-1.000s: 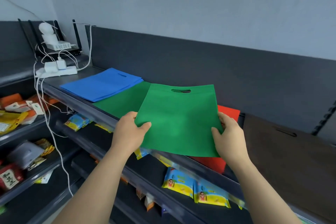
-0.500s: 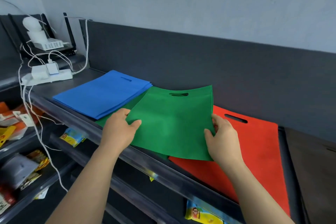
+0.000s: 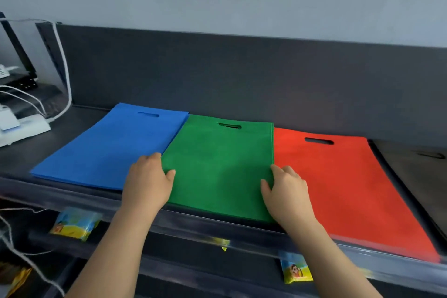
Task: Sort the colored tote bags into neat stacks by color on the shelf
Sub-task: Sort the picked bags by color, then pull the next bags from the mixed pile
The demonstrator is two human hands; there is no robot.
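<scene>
Head view: green bag (image 3: 222, 167) lies flat on the shelf (image 3: 60, 133), handle slot toward the back panel (image 3: 242, 75). It sits edge to edge between the blue bag stack (image 3: 108, 147) on its left and the red bag (image 3: 350, 189) on its right. Left hand (image 3: 147, 181) grasps the green bag's left edge and right hand (image 3: 287, 191) its right edge, each with thumb on top of the fabric and fingers curled at the edge. Dark bag (image 3: 416, 172) lies right of the red one, white power strip (image 3: 24, 128) sits at the shelf's far left, snack packets (image 3: 75, 224) show below the shelf.
</scene>
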